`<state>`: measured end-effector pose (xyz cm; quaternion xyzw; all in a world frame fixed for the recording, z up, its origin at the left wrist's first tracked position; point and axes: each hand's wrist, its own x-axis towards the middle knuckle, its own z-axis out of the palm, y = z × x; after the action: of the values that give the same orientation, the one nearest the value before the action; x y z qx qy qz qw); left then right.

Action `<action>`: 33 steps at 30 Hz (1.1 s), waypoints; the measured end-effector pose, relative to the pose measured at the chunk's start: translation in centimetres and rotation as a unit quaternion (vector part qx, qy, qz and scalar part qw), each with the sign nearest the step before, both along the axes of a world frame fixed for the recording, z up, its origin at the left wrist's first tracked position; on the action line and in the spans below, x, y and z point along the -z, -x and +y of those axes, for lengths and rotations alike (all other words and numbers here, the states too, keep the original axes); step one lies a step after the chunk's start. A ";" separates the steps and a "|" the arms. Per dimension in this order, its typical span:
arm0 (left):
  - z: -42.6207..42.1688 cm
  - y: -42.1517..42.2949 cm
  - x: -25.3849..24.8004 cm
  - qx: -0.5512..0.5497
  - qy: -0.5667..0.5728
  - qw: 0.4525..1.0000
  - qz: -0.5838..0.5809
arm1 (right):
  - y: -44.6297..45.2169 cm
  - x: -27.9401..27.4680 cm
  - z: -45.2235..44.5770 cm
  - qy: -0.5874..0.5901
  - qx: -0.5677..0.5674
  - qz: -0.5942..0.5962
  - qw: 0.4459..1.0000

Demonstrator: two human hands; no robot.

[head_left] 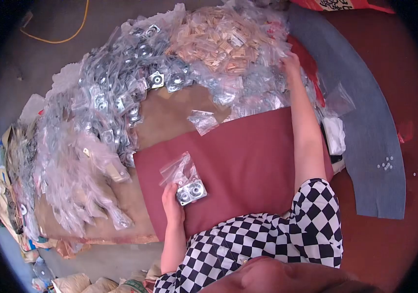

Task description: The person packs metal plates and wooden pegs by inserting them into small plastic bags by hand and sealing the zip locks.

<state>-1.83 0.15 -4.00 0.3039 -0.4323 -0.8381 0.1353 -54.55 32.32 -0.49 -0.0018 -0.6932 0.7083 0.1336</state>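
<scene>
My left hand (171, 202) is closed on the edge of a clear plastic bag (183, 168) above the dark red cloth (248, 171) near my lap. Shiny square metal plates with round raised centres (192, 192) show at the bag's lower end. My right arm stretches far forward, and my right hand (290, 61) touches the right side of the heap of small clear bags (267, 80). Its fingertips blend into the plastic, so their grip is unclear. A small clear bag with little parts (203, 121) lies across the cloth's far edge.
Bagged metal plates (106, 97) form a heap at the left and centre. Bags of light wooden pieces (228, 41) are piled behind. A grey-blue mat (365, 122) with several small white discs (387, 165) lies right. A white packet (335, 136) sits beside my right arm.
</scene>
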 end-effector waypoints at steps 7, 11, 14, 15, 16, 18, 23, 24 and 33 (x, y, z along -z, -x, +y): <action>0.5 0.3 -1.8 0.007 -0.010 1.000 0.002 | 2.5 4.0 -0.3 -0.482 0.022 -0.016 0.876; 0.2 -0.1 0.2 0.013 0.004 1.000 -0.006 | -0.1 1.0 -1.1 -0.537 0.012 -0.033 0.843; 0.4 0.0 0.1 -0.012 0.001 1.000 -0.009 | 1.2 1.6 -0.4 -0.360 -0.084 0.099 0.924; 0.4 0.0 0.1 -0.020 -0.002 1.000 -0.012 | -0.8 0.8 -1.9 -0.314 -0.119 0.063 0.940; 0.5 0.1 0.0 -0.026 0.014 1.000 0.005 | -3.4 -1.7 -3.1 -0.268 -0.155 0.027 0.951; 0.5 -0.2 -0.5 -0.018 -0.004 1.000 0.023 | -11.5 -5.4 -7.3 -0.178 -0.237 0.012 0.955; 0.0 0.2 -0.5 0.020 -0.066 0.996 0.049 | -28.8 -7.0 -15.1 -0.192 -0.540 0.004 0.819; -0.1 0.2 -0.8 0.049 -0.087 0.991 0.083 | -31.1 -5.6 -16.5 -0.166 -0.590 -0.001 0.790; 1.2 -2.5 -2.1 0.033 -0.039 0.996 0.077 | -37.6 -3.0 -21.2 -0.231 -0.543 0.067 0.804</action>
<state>0.65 1.31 -1.91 0.2293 -0.3971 -0.8793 0.1285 -16.99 11.13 2.51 0.4536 -0.7135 0.4819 -0.2301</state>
